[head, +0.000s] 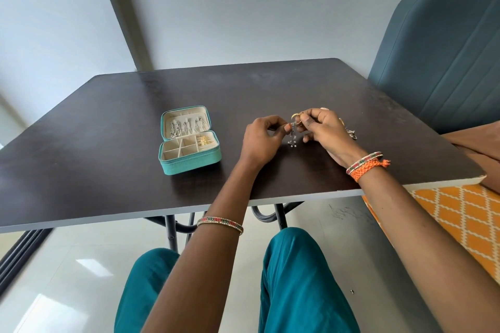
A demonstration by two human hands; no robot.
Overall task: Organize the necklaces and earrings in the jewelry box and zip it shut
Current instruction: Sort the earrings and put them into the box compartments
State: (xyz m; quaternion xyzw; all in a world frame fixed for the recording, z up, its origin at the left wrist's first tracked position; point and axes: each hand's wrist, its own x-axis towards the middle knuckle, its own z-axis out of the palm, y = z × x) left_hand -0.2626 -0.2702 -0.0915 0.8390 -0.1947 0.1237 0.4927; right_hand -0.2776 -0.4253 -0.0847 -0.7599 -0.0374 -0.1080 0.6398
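A: Which step is she on?

B: Sorting the earrings, I'd judge; both hands are up over the table (108, 121), working on one small piece between them; the left hand (261, 138) pinches the top of a dangling earring (293, 134) with thumb and forefinger; the right hand (320, 127) pinches a gold ring-shaped piece (295, 117) just above it, fingers curled in.

A: Are the two pieces joined or apart?

B: Too small to tell; they touch or nearly so, and she may be untangling them.

A: And the jewelry box (189, 140)?

B: Open on the table, well to the left of her hands; chains (186, 127) hang in the raised lid; gold pieces (204, 140) sit in the far right compartment of the base; the other compartments look bare.

A: Anything else waiting?

B: A bit of metal jewelry (351, 132) lies on the table just behind her right hand, partly hidden.

A: So the next move?

B: Probably freeing the earring, then carrying it left to a bare compartment; it calls for a light, steady pinch, since the beads swing loose; the zip is not yet touched.
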